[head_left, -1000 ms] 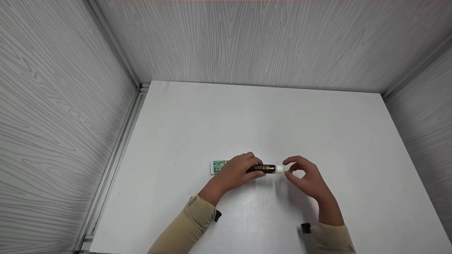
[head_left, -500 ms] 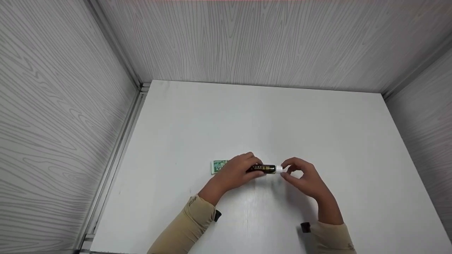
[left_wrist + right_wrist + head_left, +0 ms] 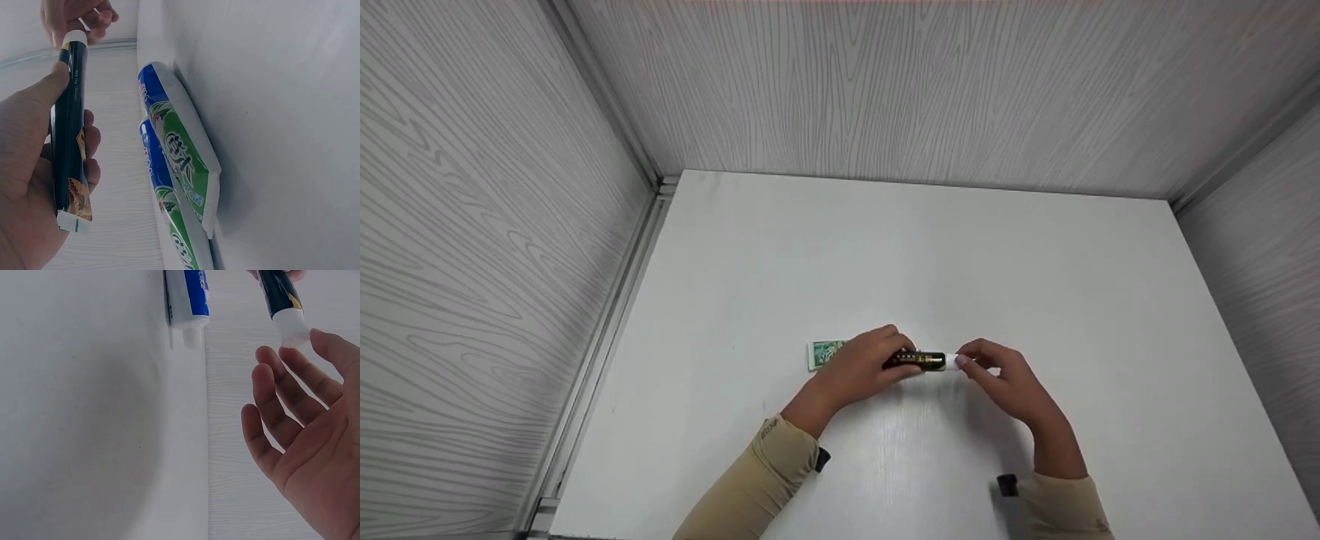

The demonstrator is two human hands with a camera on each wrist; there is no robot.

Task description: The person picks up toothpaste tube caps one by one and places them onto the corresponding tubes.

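A black toothpaste tube (image 3: 924, 360) with gold lettering is gripped by my left hand (image 3: 861, 366), which wraps round its body with the thumb on the near side. The tube's white cap (image 3: 75, 37) points right. At that end my right hand (image 3: 1006, 375) pinches the cap between thumb and forefinger, while its other fingers are loosely bent in the right wrist view. Below the left hand, two blue, green and white toothpaste tubes lie side by side; the left wrist view shows one tube (image 3: 180, 140) and the other tube (image 3: 169, 208). From the head view, the left hand mostly hides them.
The white tabletop (image 3: 922, 255) stretches out on all sides of the hands. Grey wood-grain panels stand behind it, including the back panel (image 3: 870, 90) and the left panel (image 3: 472, 262). A metal rail (image 3: 619, 315) runs along the left edge.
My right hand has moved slightly left, from just off the cap to touching it, and its thumb and forefinger have come together on it. The left hand and black tube have barely moved.
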